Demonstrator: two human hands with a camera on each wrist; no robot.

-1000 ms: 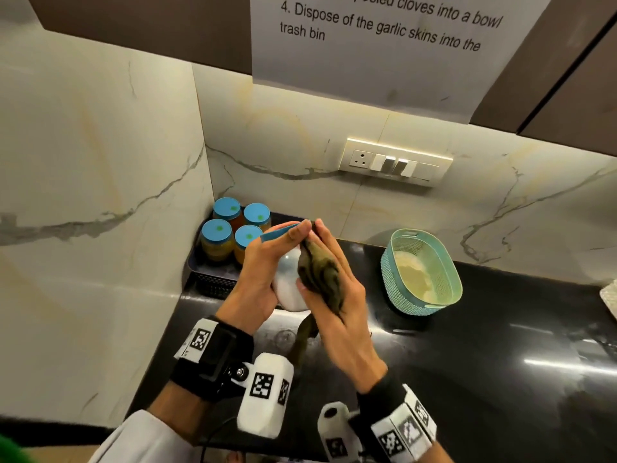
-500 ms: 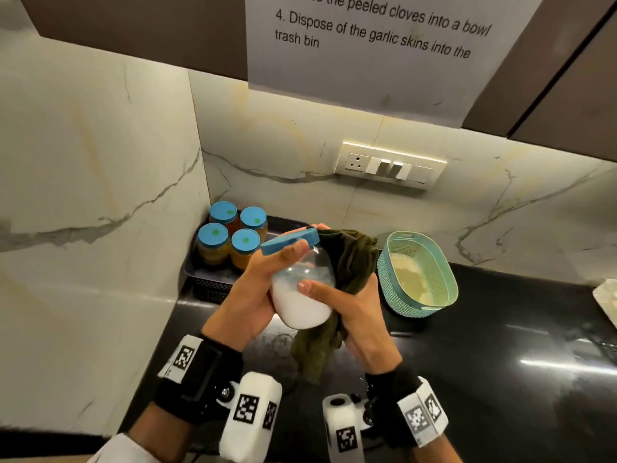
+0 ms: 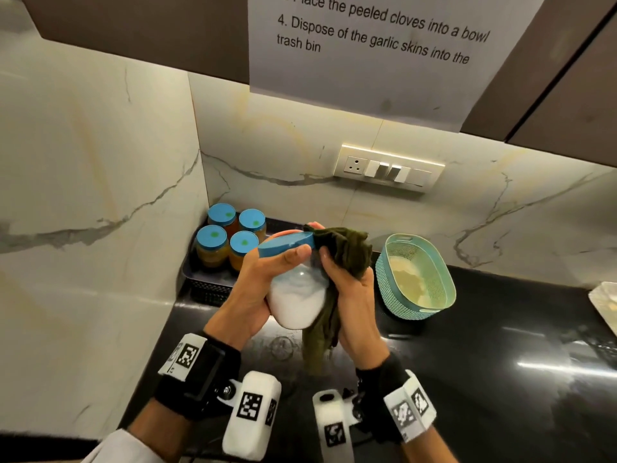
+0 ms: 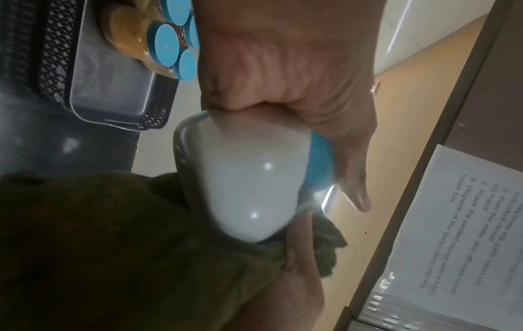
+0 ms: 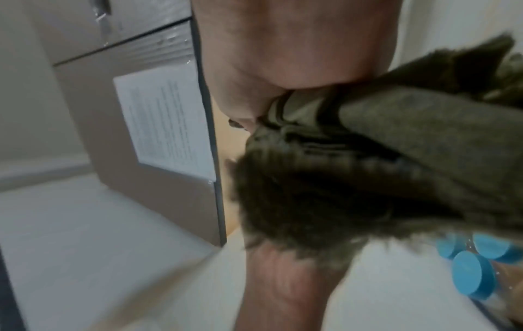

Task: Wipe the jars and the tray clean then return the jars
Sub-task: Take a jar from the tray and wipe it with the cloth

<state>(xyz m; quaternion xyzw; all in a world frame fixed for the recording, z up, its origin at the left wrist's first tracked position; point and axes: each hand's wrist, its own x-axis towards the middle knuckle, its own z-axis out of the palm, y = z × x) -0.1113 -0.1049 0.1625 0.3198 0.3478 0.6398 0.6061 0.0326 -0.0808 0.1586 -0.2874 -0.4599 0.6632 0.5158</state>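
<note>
Since half a second ago the olive cloth (image 3: 344, 259) has climbed from the jar's side to bunch against the rim of its blue lid (image 3: 286, 246), and the jar has tipped a little further, lid toward ten o'clock.

Black countertop (image 3: 467, 329) fills the lower half of the head view, meeting marble wall at the back and at nine o'clock. Up at twelve o'clock a printed instruction sheet (image 3: 367, 55) hangs from the dark cabinet, with a switch plate (image 3: 389, 168) on the wall beneath it. At three o'clock from the hands sits a teal perforated basket (image 3: 417, 279), well apart from the tray. Back in the corner, at eleven o'clock from the hands, the dark mesh tray (image 3: 207, 289) holds four blue-lidded jars (image 3: 230, 238) of orange-yellow contents, packed touching in a two-by-two block at its far end; its near floor shows bare in the left wrist view.

Above the counter, in front of the tray, the left hand (image 3: 253, 295) wraps the jar of white powder (image 3: 297, 302), thumb pressed at the lid's edge. Just beside it the right hand (image 3: 350, 302) clutches the cloth, fingers curled into the fabric and pressing it against the jar's shoulder at two o'clock, while a tail of cloth hangs down past the jar's base.
</note>
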